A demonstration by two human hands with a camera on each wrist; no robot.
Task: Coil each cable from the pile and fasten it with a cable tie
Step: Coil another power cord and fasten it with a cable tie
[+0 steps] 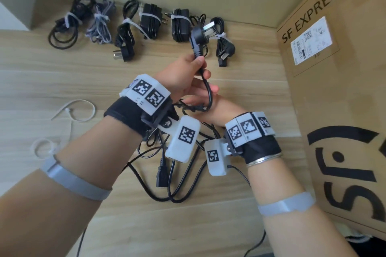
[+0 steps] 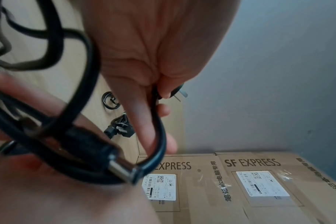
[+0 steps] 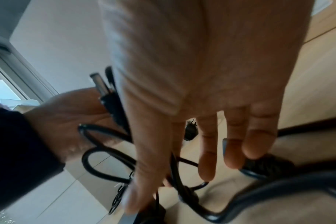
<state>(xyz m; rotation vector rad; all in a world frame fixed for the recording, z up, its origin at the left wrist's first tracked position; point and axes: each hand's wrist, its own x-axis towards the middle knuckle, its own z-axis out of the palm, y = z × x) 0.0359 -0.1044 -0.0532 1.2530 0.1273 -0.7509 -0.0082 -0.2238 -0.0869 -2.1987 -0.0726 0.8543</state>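
My left hand [image 1: 189,68] is raised over the table and grips a black power cable [image 1: 208,92] just below its three-pin plug [image 1: 199,34], which sticks up. In the left wrist view, the left fingers [image 2: 144,78] pinch this cable. My right hand [image 1: 203,100] lies below and behind, fingers straight, with the cable looped across it. A metal barrel connector [image 2: 121,170] rests on the right palm. The rest of the loose cable pile [image 1: 173,175] hangs and lies under both wrists. The right wrist view shows the right fingers [image 3: 207,144] spread, cable passing between thumb and forefinger.
Several tied cable bundles [image 1: 125,27] line the back wall. Two loose white cable ties [image 1: 83,108] [image 1: 42,146] lie on the wooden table [image 1: 62,73] at the left. A large SF Express cardboard box [image 1: 334,89] stands close on the right.
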